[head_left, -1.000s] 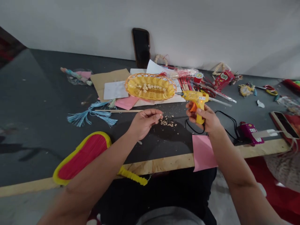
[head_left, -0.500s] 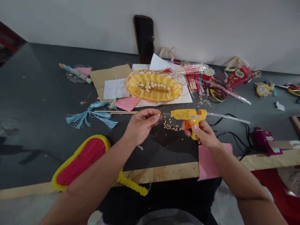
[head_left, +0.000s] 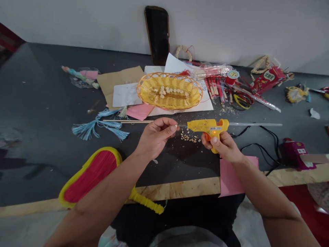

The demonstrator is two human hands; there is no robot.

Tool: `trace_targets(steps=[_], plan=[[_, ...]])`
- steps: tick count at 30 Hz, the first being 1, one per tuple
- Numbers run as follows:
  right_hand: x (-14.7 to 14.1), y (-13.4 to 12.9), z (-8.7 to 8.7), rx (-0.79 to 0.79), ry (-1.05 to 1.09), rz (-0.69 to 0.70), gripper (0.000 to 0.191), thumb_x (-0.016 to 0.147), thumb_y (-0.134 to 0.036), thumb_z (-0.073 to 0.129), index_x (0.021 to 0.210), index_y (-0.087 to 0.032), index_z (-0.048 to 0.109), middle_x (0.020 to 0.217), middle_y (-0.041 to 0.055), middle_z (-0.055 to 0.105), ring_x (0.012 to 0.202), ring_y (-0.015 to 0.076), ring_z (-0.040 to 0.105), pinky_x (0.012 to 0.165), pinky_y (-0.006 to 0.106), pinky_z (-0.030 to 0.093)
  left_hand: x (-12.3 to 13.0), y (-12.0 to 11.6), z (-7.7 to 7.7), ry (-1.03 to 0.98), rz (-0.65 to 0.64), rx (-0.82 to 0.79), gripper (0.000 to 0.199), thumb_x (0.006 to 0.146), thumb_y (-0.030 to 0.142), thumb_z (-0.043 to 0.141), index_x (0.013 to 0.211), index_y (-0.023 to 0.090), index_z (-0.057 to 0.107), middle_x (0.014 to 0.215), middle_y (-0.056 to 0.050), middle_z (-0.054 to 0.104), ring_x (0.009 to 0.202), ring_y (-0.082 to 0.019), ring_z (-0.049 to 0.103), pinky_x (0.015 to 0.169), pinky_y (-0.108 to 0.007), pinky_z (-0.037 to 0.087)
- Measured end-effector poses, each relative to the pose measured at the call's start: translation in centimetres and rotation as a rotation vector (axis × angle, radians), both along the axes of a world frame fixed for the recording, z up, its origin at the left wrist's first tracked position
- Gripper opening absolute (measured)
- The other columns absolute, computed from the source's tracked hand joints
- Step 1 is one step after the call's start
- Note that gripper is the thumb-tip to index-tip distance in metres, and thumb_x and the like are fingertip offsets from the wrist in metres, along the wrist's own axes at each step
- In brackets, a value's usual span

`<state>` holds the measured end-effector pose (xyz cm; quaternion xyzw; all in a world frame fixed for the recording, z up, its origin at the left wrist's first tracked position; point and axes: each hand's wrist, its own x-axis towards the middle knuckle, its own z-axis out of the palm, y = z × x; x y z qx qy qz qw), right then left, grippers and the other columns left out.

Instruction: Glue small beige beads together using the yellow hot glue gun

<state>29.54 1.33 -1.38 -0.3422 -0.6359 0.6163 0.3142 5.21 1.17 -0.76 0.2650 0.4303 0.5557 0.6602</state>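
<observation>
Dim, flat, greyish light dulls the wall [head_left: 218,27] and table [head_left: 159,171]. Soft shadows darken the table at six and nine o'clock. Wrappers [head_left: 218,70] glint at one; the glue gun [head_left: 203,126] shows an orange glow. Wide-angle stretching and softness mark the edges, especially seven o'clock.
</observation>
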Motion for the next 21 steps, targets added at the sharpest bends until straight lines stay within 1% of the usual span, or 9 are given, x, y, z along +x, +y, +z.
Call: trace_targets(steps=[7,14,21], plan=[[0.02,-0.04,-0.23,0.026,0.011,0.012,0.039,0.097,-0.055,0.047,0.088,-0.019,0.06,0.068,-0.0003,0.045,0.06,0.0118,0.039,0.055,0.028,0.029,-0.08,0.03,-0.27,-0.01,-0.011,0.007,0.029,0.052,0.025,0.094,0.072,0.017,0.076,0.064,0.0,0.07,0.056,-0.007,0.058,0.055,-0.018,0.045],[-0.04,-0.02,-0.27,0.035,0.003,0.014,0.042,0.096,-0.057,0.047,0.085,-0.019,0.059,0.07,-0.0001,0.045,0.061,0.0115,0.038,0.055,0.027,0.029,-0.1,0.07,-0.45,-0.021,-0.016,0.009,0.029,0.052,0.025,0.094,0.073,0.017,0.077,0.065,-0.001,0.072,0.058,-0.008,0.061,0.056,-0.017,0.047],[-0.13,0.07,0.03,0.046,-0.039,0.016,0.045,0.095,-0.06,0.046,0.081,-0.019,0.058,0.068,0.0002,0.045,0.061,0.0122,0.039,0.054,0.027,0.03,-0.07,0.02,-0.42,-0.022,-0.013,0.018,0.029,0.051,0.024,0.094,0.072,0.017,0.076,0.064,0.0,0.071,0.06,-0.008,0.062,0.057,-0.017,0.047]])
